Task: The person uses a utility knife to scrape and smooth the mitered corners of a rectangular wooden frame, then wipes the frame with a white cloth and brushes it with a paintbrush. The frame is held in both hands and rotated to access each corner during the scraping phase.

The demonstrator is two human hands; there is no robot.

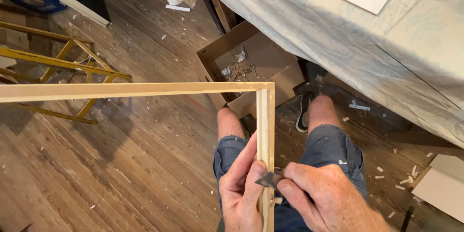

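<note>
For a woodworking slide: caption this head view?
Left hand steadies a wooden frame; right hand holds a blade against it.

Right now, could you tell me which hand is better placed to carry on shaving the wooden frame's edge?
The right hand: it pinches the small blade against the wooden frame, while the left hand grips that upright strip, steadying it.

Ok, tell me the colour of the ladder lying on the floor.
Yellow; the ladder shows in the head view, upper left.
</note>
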